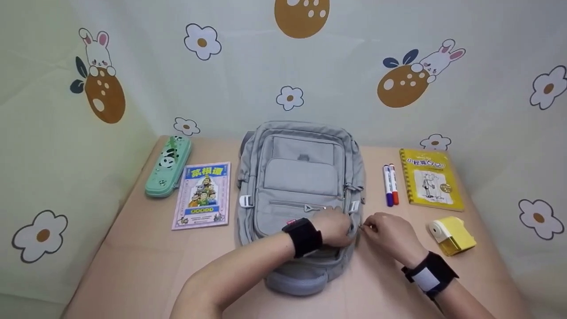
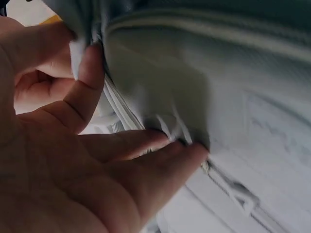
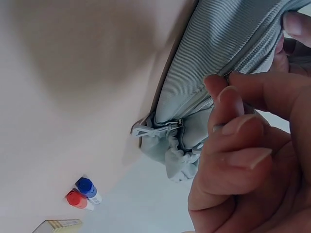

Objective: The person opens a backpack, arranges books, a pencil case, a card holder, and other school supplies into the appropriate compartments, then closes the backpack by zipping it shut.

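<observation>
I see the grey backpack [image 1: 301, 195] lying flat, long axis twelve to six. My left hand [image 1: 337, 227] grips its right edge; at three o'clock, my right hand [image 1: 390, 235] pinches the zipper pull [image 3: 167, 125].

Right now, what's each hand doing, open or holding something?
Left hand: grips the backpack fabric by the zipper.
Right hand: pinches the zipper pull.

Pink book [image 1: 202, 195] & yellow book [image 1: 430, 178]: Chinese cover titles, too small to read
</observation>
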Demonstrator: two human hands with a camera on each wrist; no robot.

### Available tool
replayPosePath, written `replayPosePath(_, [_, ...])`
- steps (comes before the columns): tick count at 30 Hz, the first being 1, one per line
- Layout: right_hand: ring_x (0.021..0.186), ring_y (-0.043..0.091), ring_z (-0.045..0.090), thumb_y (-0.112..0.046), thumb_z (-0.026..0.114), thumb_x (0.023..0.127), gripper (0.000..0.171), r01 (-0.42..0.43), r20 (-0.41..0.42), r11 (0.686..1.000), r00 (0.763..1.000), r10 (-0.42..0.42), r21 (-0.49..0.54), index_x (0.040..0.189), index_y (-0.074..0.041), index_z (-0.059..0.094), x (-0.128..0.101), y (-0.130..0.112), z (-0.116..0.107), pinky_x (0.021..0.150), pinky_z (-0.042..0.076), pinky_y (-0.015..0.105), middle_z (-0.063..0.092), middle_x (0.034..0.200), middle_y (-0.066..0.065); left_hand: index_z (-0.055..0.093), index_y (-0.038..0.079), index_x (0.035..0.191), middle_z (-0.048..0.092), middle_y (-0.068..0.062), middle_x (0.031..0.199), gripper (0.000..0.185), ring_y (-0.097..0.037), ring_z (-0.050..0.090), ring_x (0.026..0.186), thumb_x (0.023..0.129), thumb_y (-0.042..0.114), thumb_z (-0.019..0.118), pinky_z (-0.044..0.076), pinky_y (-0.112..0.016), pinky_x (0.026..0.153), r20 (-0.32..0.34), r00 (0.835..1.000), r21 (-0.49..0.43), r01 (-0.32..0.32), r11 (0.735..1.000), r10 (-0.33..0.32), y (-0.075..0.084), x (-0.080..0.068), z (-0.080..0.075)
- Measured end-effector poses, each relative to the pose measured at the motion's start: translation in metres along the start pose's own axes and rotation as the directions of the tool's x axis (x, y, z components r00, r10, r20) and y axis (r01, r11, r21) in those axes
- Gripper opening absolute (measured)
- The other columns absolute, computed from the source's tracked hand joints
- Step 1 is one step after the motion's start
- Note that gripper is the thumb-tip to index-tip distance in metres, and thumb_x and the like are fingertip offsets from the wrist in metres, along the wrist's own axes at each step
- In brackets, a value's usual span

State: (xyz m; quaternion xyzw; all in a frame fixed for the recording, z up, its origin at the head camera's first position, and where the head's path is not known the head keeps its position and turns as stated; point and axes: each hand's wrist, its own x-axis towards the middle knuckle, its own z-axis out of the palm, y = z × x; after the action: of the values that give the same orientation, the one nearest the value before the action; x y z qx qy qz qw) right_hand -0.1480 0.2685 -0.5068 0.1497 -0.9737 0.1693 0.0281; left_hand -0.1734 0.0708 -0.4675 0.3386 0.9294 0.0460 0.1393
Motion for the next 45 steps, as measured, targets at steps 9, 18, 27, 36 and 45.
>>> replayPosePath(9, [0.069,0.017,0.063,-0.014,0.075,0.091,0.006,0.014,0.007,1.0,1.0,-0.014,-0.028,0.085,-0.016,0.073,-0.004,0.001,0.0,0.066,0.053,0.041,0.065,0.077,-0.003,0.075,0.012,0.1,0.063,-0.011,0.104,0.036,-0.026,0.059,0.093,0.103,0.038,0.051,0.051,-0.037,0.077,0.037,0.999,0.023,-0.007,1.0,0.006,0.004,0.002,-0.001])
replayPosePath(18, [0.065,0.013,0.057,-0.017,0.072,0.094,0.008,0.0,0.038,0.999,0.999,0.002,-0.04,0.085,-0.017,0.073,-0.01,0.001,0.0,0.063,0.05,0.037,0.061,0.074,-0.006,0.074,0.012,0.112,0.063,-0.011,0.109,0.04,-0.026,0.059,0.099,0.105,0.041,0.048,0.05,-0.037,0.084,0.072,0.997,0.038,-0.011,0.999,0.009,0.005,0.003,0.001])
replayPosePath(27, [0.065,0.01,0.055,-0.015,0.073,0.094,0.007,0.031,0.068,0.999,0.997,-0.028,-0.043,0.088,-0.017,0.074,-0.019,-0.008,-0.004,0.062,0.049,0.034,0.057,0.074,-0.008,0.075,0.012,0.11,0.063,-0.009,0.11,0.036,-0.025,0.057,0.098,0.105,0.04,0.052,0.049,-0.036,0.088,0.097,0.995,-0.017,-0.009,1.0,0.01,0.003,0.007,0.002])
replayPosePath(36, [0.065,0.007,0.055,-0.012,0.072,0.092,0.006,0.097,0.049,0.994,0.994,-0.094,-0.049,0.088,-0.017,0.074,-0.031,-0.02,-0.006,0.06,0.049,0.031,0.056,0.075,-0.012,0.074,0.013,0.1,0.065,-0.008,0.108,0.029,-0.024,0.056,0.099,0.102,0.036,0.057,0.046,-0.034,0.091,0.109,0.993,-0.024,-0.041,0.999,0.043,0.001,0.006,-0.002])
replayPosePath(45, [0.07,0.008,0.059,-0.013,0.072,0.094,0.005,0.066,0.067,0.998,0.996,-0.065,-0.021,0.094,-0.017,0.075,-0.032,-0.021,-0.005,0.065,0.052,0.033,0.06,0.079,-0.011,0.065,0.02,0.09,0.057,-0.001,0.103,0.027,-0.021,0.053,0.096,0.095,0.046,0.065,0.047,-0.033,0.082,0.112,0.99,-0.166,-0.069,0.984,0.089,-0.014,-0.002,-0.006])
